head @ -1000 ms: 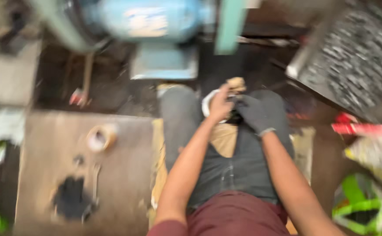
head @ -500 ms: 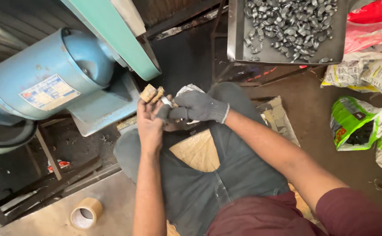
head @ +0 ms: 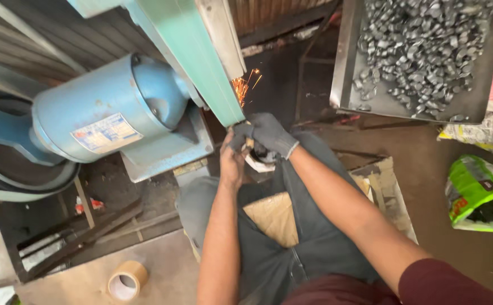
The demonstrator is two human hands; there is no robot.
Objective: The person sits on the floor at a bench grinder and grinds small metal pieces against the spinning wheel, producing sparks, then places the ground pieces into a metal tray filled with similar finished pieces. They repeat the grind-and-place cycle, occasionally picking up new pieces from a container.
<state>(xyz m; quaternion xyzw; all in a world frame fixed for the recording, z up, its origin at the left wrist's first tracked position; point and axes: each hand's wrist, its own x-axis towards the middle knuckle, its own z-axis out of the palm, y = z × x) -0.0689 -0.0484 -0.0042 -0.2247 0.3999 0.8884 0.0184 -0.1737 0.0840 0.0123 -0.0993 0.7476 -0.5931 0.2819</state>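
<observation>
My bare left hand (head: 232,161) and my grey-gloved right hand (head: 269,134) meet at the lower end of a green belt grinder (head: 201,62). Together they pinch a small workpiece (head: 248,144) against the belt; most of it is hidden by my fingers. Orange sparks (head: 241,87) fly just above my hands. A white cloth-like thing (head: 260,165) lies on my lap under the gloved hand. I sit with my knees under the machine.
A blue motor (head: 105,116) stands left of the grinder. At the upper right, a metal tray (head: 345,68) holds several small grey metal pieces. A green bag (head: 478,192) lies at the right. A roll of brown tape (head: 125,280) sits at the lower left.
Both hands have risen from my lap to the grinder belt, and sparks now fly. The view has swung up and to the right.
</observation>
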